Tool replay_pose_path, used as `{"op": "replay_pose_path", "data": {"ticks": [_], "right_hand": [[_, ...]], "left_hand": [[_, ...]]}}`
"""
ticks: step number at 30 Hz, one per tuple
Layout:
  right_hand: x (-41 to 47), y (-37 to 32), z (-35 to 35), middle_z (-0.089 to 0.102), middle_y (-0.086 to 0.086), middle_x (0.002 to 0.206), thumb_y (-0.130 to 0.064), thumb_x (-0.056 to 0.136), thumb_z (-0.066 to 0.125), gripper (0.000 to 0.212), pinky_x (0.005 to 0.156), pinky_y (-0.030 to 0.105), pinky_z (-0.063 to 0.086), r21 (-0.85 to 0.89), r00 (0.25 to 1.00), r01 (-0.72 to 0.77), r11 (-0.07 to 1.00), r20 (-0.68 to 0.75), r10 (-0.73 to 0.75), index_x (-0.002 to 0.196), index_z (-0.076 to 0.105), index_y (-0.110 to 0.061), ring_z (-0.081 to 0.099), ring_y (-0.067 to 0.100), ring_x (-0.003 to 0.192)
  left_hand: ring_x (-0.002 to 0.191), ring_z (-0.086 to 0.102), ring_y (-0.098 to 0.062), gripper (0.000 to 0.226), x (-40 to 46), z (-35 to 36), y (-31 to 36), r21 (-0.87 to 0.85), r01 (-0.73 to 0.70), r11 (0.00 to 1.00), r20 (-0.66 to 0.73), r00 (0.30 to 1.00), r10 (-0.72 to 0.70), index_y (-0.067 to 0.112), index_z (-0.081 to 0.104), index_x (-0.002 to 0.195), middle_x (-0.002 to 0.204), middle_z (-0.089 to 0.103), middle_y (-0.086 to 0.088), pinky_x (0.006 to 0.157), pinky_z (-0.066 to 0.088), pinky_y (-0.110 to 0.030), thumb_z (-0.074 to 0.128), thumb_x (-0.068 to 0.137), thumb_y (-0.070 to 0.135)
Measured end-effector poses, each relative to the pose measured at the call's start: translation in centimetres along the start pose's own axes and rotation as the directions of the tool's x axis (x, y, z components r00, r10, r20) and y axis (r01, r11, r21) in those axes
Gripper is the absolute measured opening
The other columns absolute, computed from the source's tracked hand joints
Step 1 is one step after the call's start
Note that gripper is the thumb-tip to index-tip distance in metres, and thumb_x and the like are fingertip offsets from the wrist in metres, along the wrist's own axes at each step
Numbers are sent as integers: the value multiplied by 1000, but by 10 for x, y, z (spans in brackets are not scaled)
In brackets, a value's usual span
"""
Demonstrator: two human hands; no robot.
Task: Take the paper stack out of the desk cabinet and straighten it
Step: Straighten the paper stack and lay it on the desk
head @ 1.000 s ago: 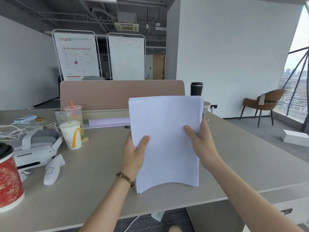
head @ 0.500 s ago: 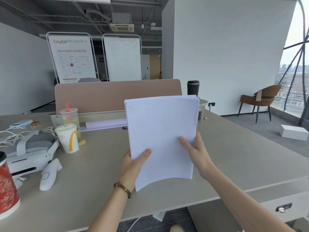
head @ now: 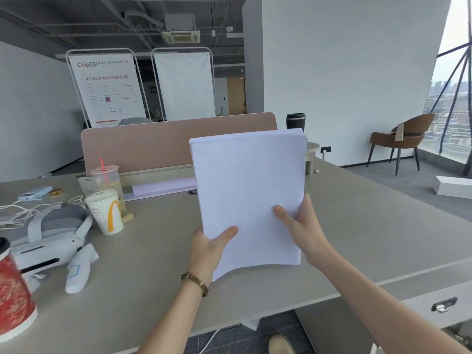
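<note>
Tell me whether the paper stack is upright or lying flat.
Upright: the paper stack stands on end, left hand and right hand gripping its sides.

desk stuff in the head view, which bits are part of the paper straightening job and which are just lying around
Part of the job:
- paper stack, held upright over the desk
- left hand on its lower left edge
- right hand on its lower right edge

Just lying about:
- paper cup
- clear drink cup
- white headset
- white controller
- red cup
- black tumbler
</note>
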State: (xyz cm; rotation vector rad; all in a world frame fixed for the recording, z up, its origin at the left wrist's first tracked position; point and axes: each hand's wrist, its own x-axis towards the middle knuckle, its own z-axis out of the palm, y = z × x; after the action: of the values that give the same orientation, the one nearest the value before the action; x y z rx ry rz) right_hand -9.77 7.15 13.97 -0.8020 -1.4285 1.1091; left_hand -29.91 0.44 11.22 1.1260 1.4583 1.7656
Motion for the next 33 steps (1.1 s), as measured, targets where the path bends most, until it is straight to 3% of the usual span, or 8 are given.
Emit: {"op": "replay_pose_path", "data": {"ticks": [2,7,13,17,22,25,30,33], "right_hand": [[-6,13,-4,67,-13,119,-31,89,70,37,88,36,57,-39,999,-34,999,17,35,118,48,-31,68,8,109],[-19,40,-9,66,-8,124,-26,93,66,35,97,44,55,-69,992,-104,992,64,109,121,46,-24,66,10,113],[-24,56,-11,68,-12,119,-37,91,65,34,98,49,53,-149,990,-112,982,73,124,118,48,-27,67,11,111],[-21,55,-14,68,-8,118,-28,95,62,31,98,47,53,-204,986,-118,972,89,138,119,46,-15,67,14,109],[-16,50,-29,66,14,110,-25,94,66,34,86,56,56,-162,984,-165,973,43,174,97,39,-4,70,30,100],[-11,41,-47,67,14,109,-28,91,69,37,83,51,57,-172,978,-204,964,11,209,103,46,-2,70,31,98],[-3,26,-91,68,-1,100,-31,88,71,30,66,27,54,-239,981,-193,952,-31,191,104,55,-11,68,16,87],[5,22,-118,68,-2,98,-30,87,73,29,61,24,50,-257,980,-199,946,-50,192,105,58,-13,67,13,82]], "left_hand": [[92,74,-4,29,-2,0,-9,13,26,1000,23,999,-27,22,74,105,98,79,12,77,56,-21,83,78,16],[86,73,3,23,-1,-6,-12,77,50,996,73,996,-55,24,74,98,89,78,17,64,54,-9,83,78,17],[91,68,4,27,-8,-5,-28,155,81,985,44,995,-88,26,71,101,98,75,16,83,50,-23,84,78,23],[88,65,6,24,-3,-4,-22,204,101,974,66,991,-116,26,69,99,94,72,17,70,48,-14,83,79,22],[70,62,24,22,-2,12,-14,285,39,958,98,993,-69,32,67,89,87,68,24,58,46,-1,82,80,18],[78,64,17,22,-1,30,-10,281,40,959,111,991,-74,32,68,87,87,71,22,60,46,-4,82,78,18],[89,72,-2,39,0,73,-3,210,84,974,98,990,-106,22,68,106,98,76,12,72,53,-21,86,71,16],[90,72,-9,44,-2,102,-5,215,106,971,69,990,-123,21,66,104,98,76,9,81,56,-30,89,67,20]]}}
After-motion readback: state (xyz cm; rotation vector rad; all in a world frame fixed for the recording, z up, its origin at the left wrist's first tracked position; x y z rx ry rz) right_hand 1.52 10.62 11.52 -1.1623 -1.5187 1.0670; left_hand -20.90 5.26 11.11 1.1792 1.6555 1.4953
